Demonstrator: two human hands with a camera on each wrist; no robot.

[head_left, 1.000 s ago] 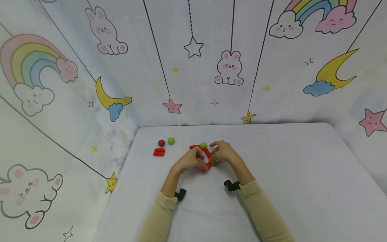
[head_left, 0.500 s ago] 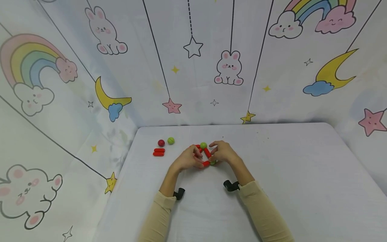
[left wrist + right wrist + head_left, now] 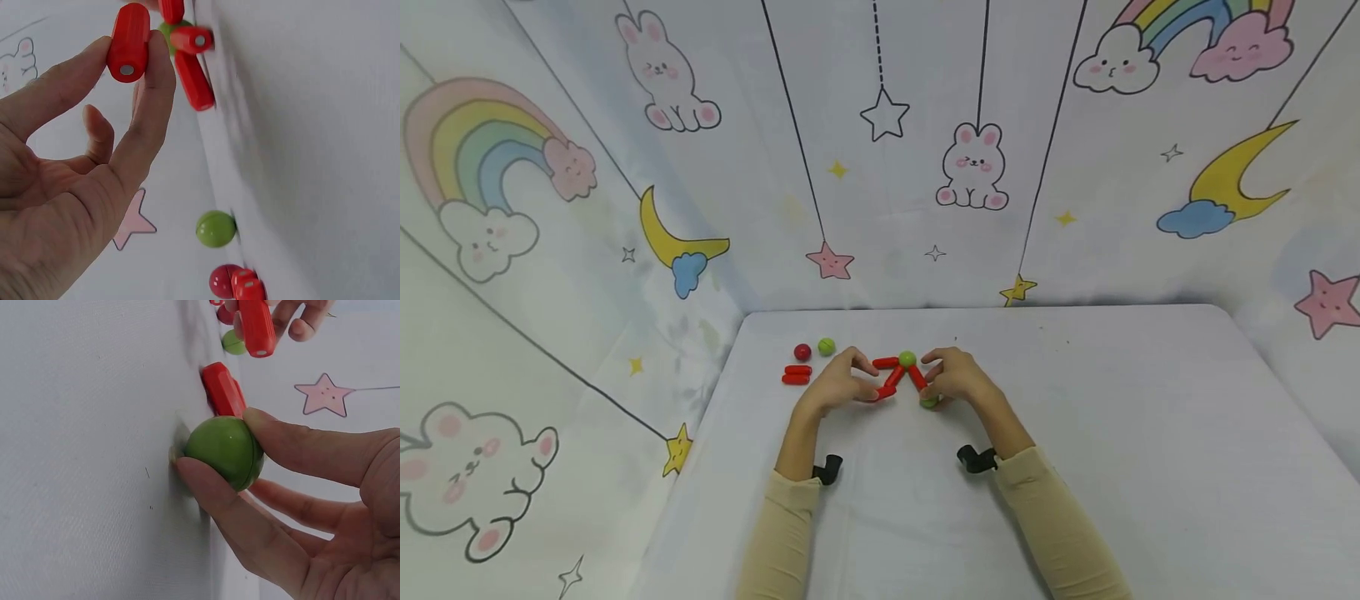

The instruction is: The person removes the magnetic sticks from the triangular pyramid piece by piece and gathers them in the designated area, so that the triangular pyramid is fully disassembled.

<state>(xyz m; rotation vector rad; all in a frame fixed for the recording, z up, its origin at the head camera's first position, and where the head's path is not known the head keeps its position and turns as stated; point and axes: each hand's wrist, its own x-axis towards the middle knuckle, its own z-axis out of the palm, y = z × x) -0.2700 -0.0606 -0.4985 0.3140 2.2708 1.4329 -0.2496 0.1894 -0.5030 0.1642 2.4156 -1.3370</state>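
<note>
My left hand (image 3: 838,385) pinches a red rod (image 3: 130,44) between thumb and finger; a small silver disc shows in the rod's end. Thumb and fingers of my right hand (image 3: 957,375) hold a green ball (image 3: 226,452) low over the white table. Farther back, a second green ball (image 3: 907,359) has several red rods fanning out from it. One of them, the right-hand rod (image 3: 917,377), runs down to the ball in my right hand. Another, the middle rod (image 3: 895,376), slants toward the held rod and overlaps its end in the head view.
At the table's back left lie a red ball (image 3: 802,352), a green ball (image 3: 827,347) and two red rods (image 3: 797,375) side by side. Behind the white table (image 3: 1112,458) hangs a cloth (image 3: 737,125) printed with cartoons. A black wrist camera (image 3: 976,459) sits at each sleeve.
My left hand has moved left with its red rod, away from the green ball in my right hand, where the rod's end was before. The right hand stays in place.
</note>
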